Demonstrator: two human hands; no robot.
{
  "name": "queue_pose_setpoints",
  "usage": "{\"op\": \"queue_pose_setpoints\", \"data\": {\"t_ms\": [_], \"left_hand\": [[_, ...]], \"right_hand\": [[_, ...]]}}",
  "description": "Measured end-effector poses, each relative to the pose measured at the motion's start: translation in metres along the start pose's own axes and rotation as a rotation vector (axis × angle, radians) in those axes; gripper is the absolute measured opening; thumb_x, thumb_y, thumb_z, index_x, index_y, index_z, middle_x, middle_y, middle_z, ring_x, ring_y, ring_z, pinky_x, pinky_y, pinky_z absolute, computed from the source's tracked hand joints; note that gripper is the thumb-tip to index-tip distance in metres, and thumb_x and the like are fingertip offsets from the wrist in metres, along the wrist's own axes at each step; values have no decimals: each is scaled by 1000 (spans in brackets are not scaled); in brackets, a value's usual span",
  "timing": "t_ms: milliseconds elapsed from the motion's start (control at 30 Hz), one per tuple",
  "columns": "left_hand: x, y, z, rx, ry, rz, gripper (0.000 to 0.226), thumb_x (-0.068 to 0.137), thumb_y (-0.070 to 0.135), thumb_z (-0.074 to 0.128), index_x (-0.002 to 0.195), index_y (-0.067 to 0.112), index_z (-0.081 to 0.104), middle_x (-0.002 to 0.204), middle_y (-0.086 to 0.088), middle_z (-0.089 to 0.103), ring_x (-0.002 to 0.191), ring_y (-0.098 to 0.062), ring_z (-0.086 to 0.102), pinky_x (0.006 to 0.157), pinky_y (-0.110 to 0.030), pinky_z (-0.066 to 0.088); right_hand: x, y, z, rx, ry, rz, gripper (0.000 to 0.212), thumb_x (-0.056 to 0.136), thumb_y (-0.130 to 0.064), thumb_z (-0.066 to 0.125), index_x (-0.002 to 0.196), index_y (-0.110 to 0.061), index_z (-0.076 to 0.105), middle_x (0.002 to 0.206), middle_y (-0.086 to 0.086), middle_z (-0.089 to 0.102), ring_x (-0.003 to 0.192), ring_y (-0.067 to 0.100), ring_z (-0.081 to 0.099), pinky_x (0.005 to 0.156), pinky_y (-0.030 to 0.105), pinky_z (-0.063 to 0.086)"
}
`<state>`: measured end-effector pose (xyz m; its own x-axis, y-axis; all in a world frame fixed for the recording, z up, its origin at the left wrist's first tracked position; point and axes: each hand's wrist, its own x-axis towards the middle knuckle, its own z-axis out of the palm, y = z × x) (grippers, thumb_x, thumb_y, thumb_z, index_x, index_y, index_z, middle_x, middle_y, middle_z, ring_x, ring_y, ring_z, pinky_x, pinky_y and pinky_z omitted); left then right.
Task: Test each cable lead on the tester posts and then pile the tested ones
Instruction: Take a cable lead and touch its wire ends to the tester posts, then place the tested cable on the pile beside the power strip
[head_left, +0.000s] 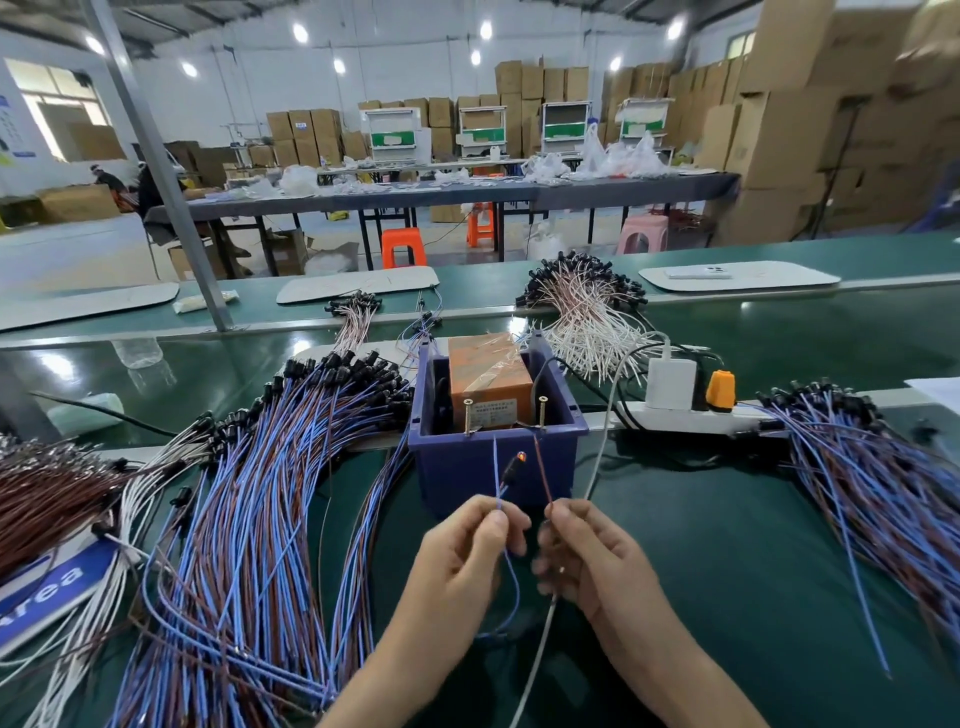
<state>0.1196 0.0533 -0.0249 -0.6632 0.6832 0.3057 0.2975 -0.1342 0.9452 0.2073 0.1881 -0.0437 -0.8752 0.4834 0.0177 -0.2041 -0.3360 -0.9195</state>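
A blue plastic box (496, 462) holds an orange tester block (488, 382), with two upright screw posts (543, 413) at its front rim. My left hand (470, 553) pinches the blue wire (496, 473) of one cable lead, its tip raised to just below the left post. My right hand (584, 553) pinches the brown wire (543, 475) of the same lead, its tip up at the right post. Between the two wires the lead's small lamp (521, 457) glows orange.
A big heap of blue and brown leads (270, 509) lies to the left, another heap (878, 483) to the right. White and pink leads (587, 312) lie behind the box. A white power strip (691, 413) with plugs and a grey cable (597, 457) sit right of the box.
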Motion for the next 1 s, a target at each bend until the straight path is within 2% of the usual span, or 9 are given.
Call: {"op": "queue_pose_setpoints", "data": {"t_ms": [100, 167, 333, 500, 667, 800, 900, 933, 1000], "left_hand": [[-2, 2, 16, 66, 57, 57, 21, 103, 25, 50, 100, 30, 71, 93, 3, 72, 84, -8, 70, 72, -23, 56], [-1, 6, 21, 163, 138, 87, 20, 97, 34, 51, 103, 35, 71, 102, 10, 69, 100, -13, 68, 86, -24, 54], [9, 24, 40, 247, 149, 168, 19, 96, 31, 56, 104, 40, 70, 106, 25, 67, 110, -7, 59, 85, -9, 46], [22, 40, 72, 22, 102, 61, 27, 99, 15, 60, 103, 36, 76, 103, 8, 72, 101, -5, 69, 82, -13, 52], [38, 60, 108, 4, -4, 73, 26, 99, 21, 61, 103, 44, 72, 107, 1, 71, 98, -5, 70, 77, -18, 56], [54, 71, 136, 105, -100, 104, 28, 105, 24, 51, 104, 47, 66, 107, 8, 72, 94, 0, 66, 81, -17, 51], [76, 77, 148, 151, -200, 85, 38, 106, 15, 41, 100, 46, 63, 95, 2, 73, 53, -9, 45, 51, -24, 38], [85, 79, 151, 181, -235, 73, 40, 105, 12, 39, 99, 44, 63, 95, -3, 73, 52, -14, 42, 49, -27, 35], [104, 82, 157, 271, -298, 79, 40, 104, 9, 40, 101, 41, 63, 95, 11, 73, 61, -19, 47, 51, -24, 38]], "right_hand": [[-4, 4, 2, 13, -13, 18, 32, 88, -34, 65, 108, -10, 70, 109, 17, 74, 98, 30, 72, 84, 38, 60], [-6, 2, 6, 79, 9, 16, 27, 86, -33, 64, 102, -12, 71, 110, 19, 74, 101, 30, 72, 86, 37, 59], [-10, -4, 6, 150, 48, -37, 20, 94, -30, 58, 100, -22, 76, 115, 14, 73, 111, 27, 69, 92, 34, 55], [-17, -18, -7, 113, 171, -159, 22, 96, -33, 55, 103, -25, 74, 116, 8, 73, 109, 22, 70, 87, 30, 55], [-34, -33, -33, 36, 259, -225, 38, 91, -40, 56, 109, -7, 63, 102, 18, 70, 95, 28, 61, 92, 44, 44], [-51, -52, -60, 148, 324, -302, 25, 86, -30, 57, 95, -6, 55, 74, 3, 60, 72, 15, 57, 73, 26, 48], [-64, -68, -91, 290, 478, -348, 11, 90, -16, 57, 99, -10, 57, 70, 2, 62, 65, 13, 62, 67, 20, 56], [-69, -73, -102, 302, 542, -360, 10, 94, -12, 55, 103, -11, 59, 71, 2, 64, 65, 13, 62, 67, 19, 57], [-79, -86, -124, 321, 649, -372, 14, 98, -6, 53, 108, -12, 62, 77, 1, 69, 68, 12, 64, 69, 19, 59]]}}
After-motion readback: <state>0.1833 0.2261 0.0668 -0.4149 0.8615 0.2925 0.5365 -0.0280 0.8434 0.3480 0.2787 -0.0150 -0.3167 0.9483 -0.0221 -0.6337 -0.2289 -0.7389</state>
